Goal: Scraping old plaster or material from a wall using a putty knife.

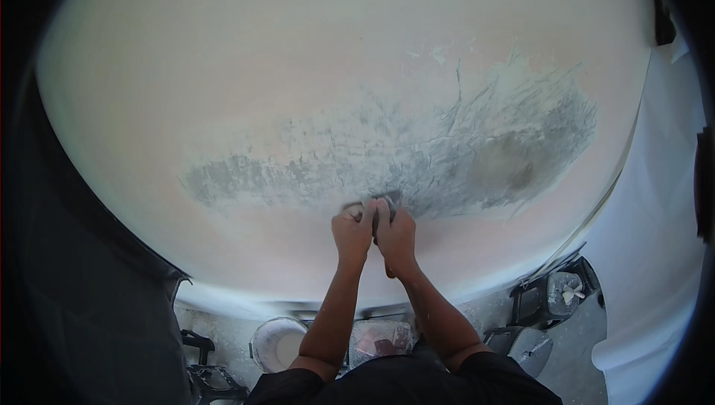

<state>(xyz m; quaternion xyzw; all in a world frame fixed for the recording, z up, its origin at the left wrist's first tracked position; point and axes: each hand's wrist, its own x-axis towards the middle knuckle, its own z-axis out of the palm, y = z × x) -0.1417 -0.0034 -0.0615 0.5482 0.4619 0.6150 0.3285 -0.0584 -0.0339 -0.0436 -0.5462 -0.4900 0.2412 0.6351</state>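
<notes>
A broad pale pinkish-white wall-like surface (167,87) fills most of the view before me. Across its lower middle runs a patchy grey, scratched area (435,154), with a browner, darker spot near its right end. My left hand (353,232) and my right hand (396,232) are side by side at the patch's lower edge. Both grip a dark flat-bladed scraper (394,197), thumbs together on top. What looks like the end of its brown handle (390,272) shows below the right hand. Fingers hide much of the tool, and its exact type is unclear.
Below stand a bucket (279,343) holding pale material and a speckled stool (385,333) bearing a pinkish item. Dark stools (522,346) are at the lower right; one holds a small white object (571,294). White sheeting (648,248) hangs right, dark material (100,271) left.
</notes>
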